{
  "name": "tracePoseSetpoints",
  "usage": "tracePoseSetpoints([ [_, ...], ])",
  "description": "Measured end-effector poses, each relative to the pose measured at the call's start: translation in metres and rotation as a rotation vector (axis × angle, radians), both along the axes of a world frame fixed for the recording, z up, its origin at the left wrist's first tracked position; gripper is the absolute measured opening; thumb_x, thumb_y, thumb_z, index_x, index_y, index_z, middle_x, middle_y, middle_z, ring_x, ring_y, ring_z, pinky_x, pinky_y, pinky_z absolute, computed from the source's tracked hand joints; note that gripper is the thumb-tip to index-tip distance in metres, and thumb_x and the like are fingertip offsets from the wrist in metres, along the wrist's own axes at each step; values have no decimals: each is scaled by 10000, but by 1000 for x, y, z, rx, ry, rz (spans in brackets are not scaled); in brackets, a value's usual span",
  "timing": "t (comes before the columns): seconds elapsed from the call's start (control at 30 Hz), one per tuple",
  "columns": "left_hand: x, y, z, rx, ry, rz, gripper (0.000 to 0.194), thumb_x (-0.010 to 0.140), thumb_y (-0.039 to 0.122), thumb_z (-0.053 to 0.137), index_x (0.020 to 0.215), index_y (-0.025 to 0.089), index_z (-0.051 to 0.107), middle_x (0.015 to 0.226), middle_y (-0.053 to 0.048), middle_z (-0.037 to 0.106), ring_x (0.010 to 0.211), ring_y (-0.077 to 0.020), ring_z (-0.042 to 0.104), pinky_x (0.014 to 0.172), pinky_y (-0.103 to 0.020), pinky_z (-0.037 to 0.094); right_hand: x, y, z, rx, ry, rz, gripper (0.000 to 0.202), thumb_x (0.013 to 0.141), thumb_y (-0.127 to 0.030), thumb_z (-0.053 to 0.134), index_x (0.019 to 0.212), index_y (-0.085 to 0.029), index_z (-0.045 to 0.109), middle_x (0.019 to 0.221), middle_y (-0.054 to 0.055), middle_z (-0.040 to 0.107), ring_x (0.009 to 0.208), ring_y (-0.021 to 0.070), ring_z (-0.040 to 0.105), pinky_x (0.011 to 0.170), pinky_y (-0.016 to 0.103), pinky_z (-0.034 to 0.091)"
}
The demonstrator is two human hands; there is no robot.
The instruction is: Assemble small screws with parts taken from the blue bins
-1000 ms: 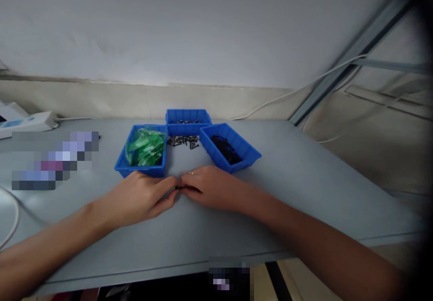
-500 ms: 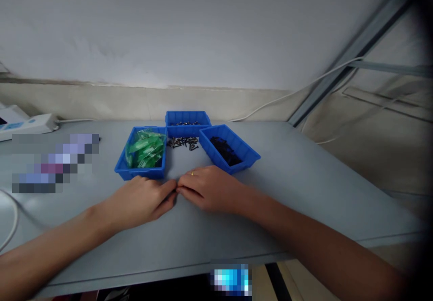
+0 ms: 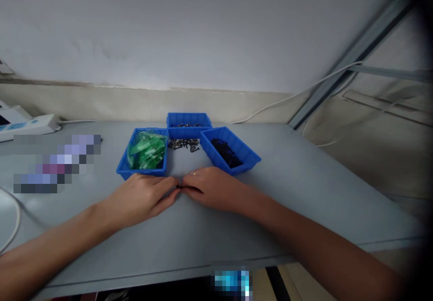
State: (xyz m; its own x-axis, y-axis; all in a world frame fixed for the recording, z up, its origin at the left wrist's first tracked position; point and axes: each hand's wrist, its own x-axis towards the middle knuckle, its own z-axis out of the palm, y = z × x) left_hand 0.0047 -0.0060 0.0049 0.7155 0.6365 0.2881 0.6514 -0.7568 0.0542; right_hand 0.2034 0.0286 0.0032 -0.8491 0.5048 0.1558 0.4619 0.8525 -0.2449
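My left hand and my right hand meet fingertip to fingertip above the grey table, both pinched. A small dark piece shows between the fingertips; most of it is hidden, so its kind cannot be made out. A ring sits on a right finger. Just beyond my left hand stands a blue bin with green plastic packets in clear wrap. Past my right hand is a second blue bin of small black parts. Loose dark screws lie between the bins.
Against the wall stands a third blue bin with small metal pieces inside. At the left are a white power strip, a blurred-out object and a white cable. A metal frame post rises at the right.
The fingertips have parted slightly, and more of the dark piece shows between them. Both hands stay in nearly the same place; the whole view has shifted a little.
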Motion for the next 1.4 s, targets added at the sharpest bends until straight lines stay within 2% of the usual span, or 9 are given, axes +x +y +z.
tracePoseSetpoints([
  [0.1, 1, -1, -1, 2, -43, -61, 254, 912, 262, 345, 907, 155, 575, 662, -7, 618, 607, -129, 607, 543, -226, 445, -2, -1, -1, -31, -8, 4, 137, 840, -190, 474, 756, -149, 574, 732, 24, 611, 656, 127, 536, 601, 243, 353],
  [0.27, 0, -1, -1, -21, -38, -77, 228, 908, 267, 374, 978, 150, 557, 709, -6, 626, 641, -145, 612, 552, -253, 449, -2, 0, -1, -47, 7, -10, 117, 843, -199, 480, 774, -148, 560, 739, 22, 612, 653, 126, 534, 595, 245, 349],
  [0.4, -1, -1, 0, -24, -36, -74, 231, 908, 266, 371, 924, 149, 570, 691, -8, 613, 623, -145, 601, 543, -255, 435, 0, 0, -1, -52, 27, -6, 100, 836, -180, 479, 767, -153, 546, 740, 14, 606, 656, 121, 529, 595, 241, 342],
  [0.6, 1, -2, 4, -35, 39, 4, 183, 871, 234, 390, 787, 158, 534, 597, 3, 578, 547, -140, 571, 473, -239, 374, 0, -1, 0, -60, -3, -41, 130, 847, -215, 465, 752, -163, 538, 735, 9, 596, 661, 124, 525, 596, 242, 333],
  [0.77, 3, 0, 2, -88, 154, 91, 154, 855, 231, 396, 786, 165, 517, 593, 2, 588, 519, -149, 572, 447, -235, 345, 0, -2, 3, -25, -17, -46, 153, 857, -236, 453, 749, -164, 535, 709, 7, 576, 650, 124, 511, 591, 245, 318],
  [1.03, 3, 0, -3, -146, 165, 76, 160, 872, 233, 384, 791, 167, 505, 659, 3, 612, 562, -151, 590, 476, -238, 359, -2, -6, 7, 33, 18, 3, 159, 864, -216, 436, 749, -162, 533, 688, -4, 560, 635, 113, 498, 586, 243, 310],
  [1.23, 3, 0, -3, -135, 180, 115, 194, 886, 262, 360, 827, 168, 520, 614, 1, 592, 538, -152, 588, 463, -240, 347, 1, -2, 4, 26, -31, -33, 170, 872, -226, 421, 781, -161, 549, 716, 6, 579, 660, 120, 518, 604, 243, 325],
  [1.4, 3, 0, 0, -161, 128, 134, 224, 893, 281, 348, 849, 161, 532, 630, -10, 594, 571, -166, 599, 495, -250, 391, 1, 2, 2, 11, -61, -36, 168, 867, -233, 434, 801, -156, 567, 729, 15, 588, 668, 129, 528, 612, 246, 349],
])
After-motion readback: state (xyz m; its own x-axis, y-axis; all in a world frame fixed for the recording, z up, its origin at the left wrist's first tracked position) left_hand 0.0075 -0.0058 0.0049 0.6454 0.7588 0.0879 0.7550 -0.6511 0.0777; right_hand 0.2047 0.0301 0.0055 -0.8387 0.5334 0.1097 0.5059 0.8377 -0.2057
